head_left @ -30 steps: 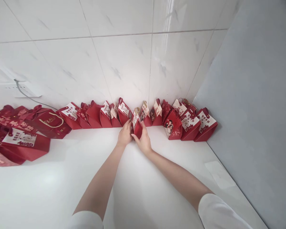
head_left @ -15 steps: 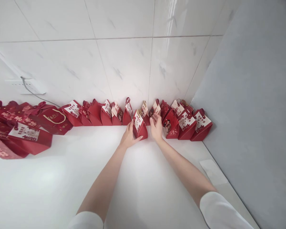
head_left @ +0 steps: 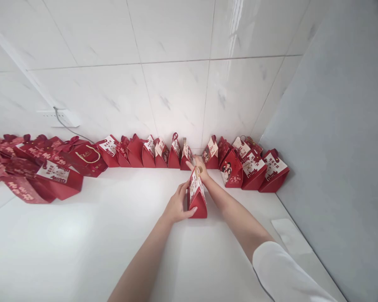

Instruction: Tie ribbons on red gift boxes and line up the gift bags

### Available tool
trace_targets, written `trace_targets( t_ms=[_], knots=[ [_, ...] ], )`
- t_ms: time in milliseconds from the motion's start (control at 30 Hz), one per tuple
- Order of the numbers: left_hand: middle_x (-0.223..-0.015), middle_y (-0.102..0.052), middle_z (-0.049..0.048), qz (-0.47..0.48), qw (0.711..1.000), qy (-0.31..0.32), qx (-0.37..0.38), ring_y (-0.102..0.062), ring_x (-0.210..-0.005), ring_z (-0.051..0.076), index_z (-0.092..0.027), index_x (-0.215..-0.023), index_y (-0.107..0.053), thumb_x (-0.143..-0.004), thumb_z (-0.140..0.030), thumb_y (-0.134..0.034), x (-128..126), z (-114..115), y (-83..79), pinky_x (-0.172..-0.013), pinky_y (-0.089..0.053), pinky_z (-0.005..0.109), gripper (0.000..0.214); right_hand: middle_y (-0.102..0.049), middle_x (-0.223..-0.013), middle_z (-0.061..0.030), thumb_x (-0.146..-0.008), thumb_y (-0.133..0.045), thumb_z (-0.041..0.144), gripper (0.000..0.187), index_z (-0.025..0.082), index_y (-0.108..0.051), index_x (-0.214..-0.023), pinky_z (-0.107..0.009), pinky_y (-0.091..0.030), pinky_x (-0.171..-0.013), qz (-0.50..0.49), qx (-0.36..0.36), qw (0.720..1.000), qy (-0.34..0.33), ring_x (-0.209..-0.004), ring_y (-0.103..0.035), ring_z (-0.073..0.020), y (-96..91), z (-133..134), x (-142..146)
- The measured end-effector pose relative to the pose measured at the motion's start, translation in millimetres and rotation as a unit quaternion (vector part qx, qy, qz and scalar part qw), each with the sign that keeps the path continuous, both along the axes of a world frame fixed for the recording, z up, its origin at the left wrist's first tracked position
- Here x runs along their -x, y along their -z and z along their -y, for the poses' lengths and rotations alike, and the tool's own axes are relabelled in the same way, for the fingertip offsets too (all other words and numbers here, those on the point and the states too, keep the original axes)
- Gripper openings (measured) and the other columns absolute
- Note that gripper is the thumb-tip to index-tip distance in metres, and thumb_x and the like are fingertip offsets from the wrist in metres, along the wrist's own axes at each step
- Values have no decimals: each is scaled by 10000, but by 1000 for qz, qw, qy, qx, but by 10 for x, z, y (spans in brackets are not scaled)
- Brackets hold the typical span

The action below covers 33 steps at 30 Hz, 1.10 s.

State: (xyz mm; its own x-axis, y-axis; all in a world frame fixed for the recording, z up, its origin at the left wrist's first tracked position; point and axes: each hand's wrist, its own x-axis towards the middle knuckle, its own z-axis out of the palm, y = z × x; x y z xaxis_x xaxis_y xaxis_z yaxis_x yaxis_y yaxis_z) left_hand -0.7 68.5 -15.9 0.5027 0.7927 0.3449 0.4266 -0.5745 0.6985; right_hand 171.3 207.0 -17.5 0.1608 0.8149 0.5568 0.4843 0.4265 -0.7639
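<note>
My left hand (head_left: 177,206) grips a red gift box (head_left: 198,205) with a pointed top and a white printed flap. Its thumb lies across the end face, and its fingers are along the left side. Behind that box, my right hand (head_left: 202,167) reaches toward the wall with fingers spread, partly hidden by the held box. Nearest to its fingertips is a smaller-looking red gift box (head_left: 185,156) in the row; whether they touch it I cannot tell. Just right of this hand stands another gift box (head_left: 211,152).
Red gift boxes (head_left: 135,151) line the tiled wall (head_left: 176,96). More boxes (head_left: 61,178) cluster at the left, beside a red bag with a rope handle (head_left: 88,158). Several boxes (head_left: 272,170) stand by the grey side panel (head_left: 340,159). A cable (head_left: 64,125) runs from a wall socket (head_left: 71,119).
My left hand has brought its gift box nearer to me, away from the row, and turned it. My right hand has moved left behind it. The view has shifted slightly left.
</note>
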Motion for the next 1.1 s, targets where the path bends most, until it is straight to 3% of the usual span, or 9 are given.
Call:
trace_targets(
  t_ms=[100,200,300,400,567,700,900,1000,1100],
  knots=[
    [-1465,-383,117,11,1000,7,14,-516,-1266,292,-303,-1563,-151,-750,-353,-702,3,48,-13,-1029,-498,445,983,-339,-1544,-198,-931,-500,410,519,138,-474,-1372,-519,-229,-1205,-10,-79,991,106,-1481,-271,-263,-117,138,-184],
    [-1468,-380,121,21,1000,11,20,-506,-1279,297,-305,-1558,-165,-757,-359,-696,-8,35,-13,-1040,-491,453,962,-184,-1596,-224,-940,-492,401,622,113,-325,-1465,-544,-173,-1215,-23,-152,965,213,-1521,-141,-263,-241,151,-403],
    [-1476,-375,114,27,999,12,25,-502,-1284,285,-305,-1557,-161,-763,-352,-696,-15,7,-9,-1059,-481,443,958,-107,-1610,-254,-914,-526,457,779,80,-200,-1513,-557,-146,-1215,-54,-119,960,246,-1536,-41,-278,-272,28,-581],
    [-1477,-376,116,29,999,19,27,-491,-1295,288,-296,-1555,-171,-761,-358,-702,-13,-19,-7,-1067,-476,443,957,-175,-1582,-309,-847,-594,536,966,15,-133,-1518,-539,-176,-1210,-126,-34,952,276,-1522,-135,-318,-209,-105,-687],
    [-1479,-376,103,35,998,22,38,-490,-1292,284,-308,-1554,-171,-765,-375,-703,-9,-46,-5,-1064,-476,440,954,-336,-1537,-279,-756,-697,571,1032,44,-221,-1504,-460,-295,-1173,-106,28,961,252,-1457,-324,-331,-153,-127,-693],
    [-1488,-369,93,33,998,20,47,-488,-1295,277,-320,-1554,-159,-772,-387,-705,-14,-47,2,-1070,-473,431,956,-525,-1380,-287,-669,-779,522,971,56,-364,-1414,-509,-372,-1093,-84,119,963,227,-1306,-499,-392,-259,-144,-671],
    [-1493,-358,101,28,998,26,52,-484,-1302,286,-317,-1553,-160,-772,-409,-710,-35,-60,-2,-1074,-470,435,960,-640,-1256,-205,-735,-713,435,739,133,-436,-1350,-484,-462,-1000,-86,147,972,164,-1150,-627,-340,-297,-244,-609],
    [-1486,-369,96,26,998,27,53,-489,-1297,280,-321,-1553,-158,-771,-412,-712,-46,-68,-12,-1076,-469,429,963,-629,-1295,-184,-795,-657,504,705,145,-436,-1360,-441,-481,-1002,-81,136,981,115,-1186,-617,-301,-295,-177,-515],
    [-1492,-366,92,26,998,28,53,-483,-1306,278,-323,-1553,-154,-773,-414,-711,-45,-68,-20,-1086,-460,425,963,-463,-1471,-232,-844,-607,540,756,110,-374,-1420,-482,-368,-1125,-47,80,991,99,-1380,-444,-310,-414,50,-480]
  ],
)
